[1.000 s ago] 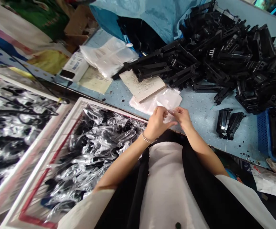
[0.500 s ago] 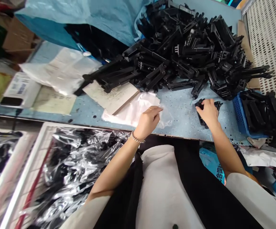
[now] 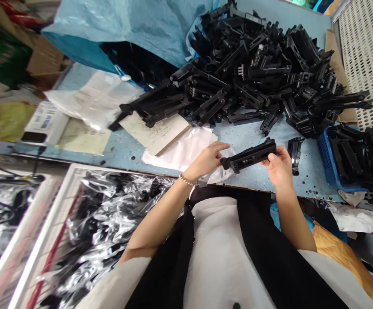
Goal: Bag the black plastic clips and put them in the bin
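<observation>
My right hand [image 3: 278, 165] grips one end of a long black plastic bracket [image 3: 251, 156], raised over the front of the table and tilted slightly. Its far end points left, close to my left hand [image 3: 207, 161], whose fingers are closed on a thin clear plastic bag [image 3: 220, 175]. Part of this bag hangs below my left hand, beside the bracket's tip; whether the tip is inside the bag I cannot tell. Under and beyond the left hand lie more thin bags in a flat stack [image 3: 173, 156]. A second black bracket [image 3: 295, 154] rests on the table just right of my right hand.
A large heap of black brackets [image 3: 254, 77] covers the table's back. At the right stands a blue basket [image 3: 328, 163] of brackets. A flat board [image 3: 157, 131] lies on the bag stack. Below left, a white-framed bin [image 3: 60, 206] contains bagged black parts.
My right hand has lifted a bracket off the table and brought it left towards my left hand. The clear bag is now raised at the left hand. One bracket stays on the table.
</observation>
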Demonstrator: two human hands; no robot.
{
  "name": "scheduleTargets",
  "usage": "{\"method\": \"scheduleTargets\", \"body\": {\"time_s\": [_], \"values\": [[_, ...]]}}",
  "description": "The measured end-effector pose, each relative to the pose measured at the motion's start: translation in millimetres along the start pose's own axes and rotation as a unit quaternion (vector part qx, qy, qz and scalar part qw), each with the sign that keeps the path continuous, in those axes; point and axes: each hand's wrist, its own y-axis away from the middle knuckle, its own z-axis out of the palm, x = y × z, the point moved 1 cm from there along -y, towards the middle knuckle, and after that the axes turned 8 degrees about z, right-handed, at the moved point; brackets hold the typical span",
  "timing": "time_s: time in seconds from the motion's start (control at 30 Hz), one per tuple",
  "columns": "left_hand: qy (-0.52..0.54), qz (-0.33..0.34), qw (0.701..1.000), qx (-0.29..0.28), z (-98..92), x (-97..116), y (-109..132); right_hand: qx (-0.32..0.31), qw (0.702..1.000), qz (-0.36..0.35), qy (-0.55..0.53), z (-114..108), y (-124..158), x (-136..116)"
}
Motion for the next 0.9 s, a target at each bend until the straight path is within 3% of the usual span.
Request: {"method": "scheduleTargets", "body": {"time_s": [0.17, 0.4, 0.6, 0.73, 0.9], "values": [[-0.076, -0.051, 0.995, -0.030, 2.5, -5.8, 3.7, 0.081, 0.995, 0.015, -0.048, -5.7, -3.1, 23.9], [-0.061, -0.104, 0.993, -0.008, 13.7, -0.4, 4.2, 0.080, 0.995, 0.048, -0.035, 11.4, 7.9, 37.9], [0.002, 0.016, 0.999, 0.032, 22.2, 41.1, 4.4, 0.034, 0.995, -0.076, 0.047, 37.7, 28.8, 49.5], [0.064, 0.093, 0.993, 0.027, 13.6, 71.0, 7.8, -0.012, 0.982, -0.131, 0.132, 36.9, 33.8, 43.5], [0.011, 0.142, 0.988, -0.054, -9.8, 87.9, 17.4, -0.164, 0.900, -0.237, 0.327, 33.8, 23.6, 14.0]]}}
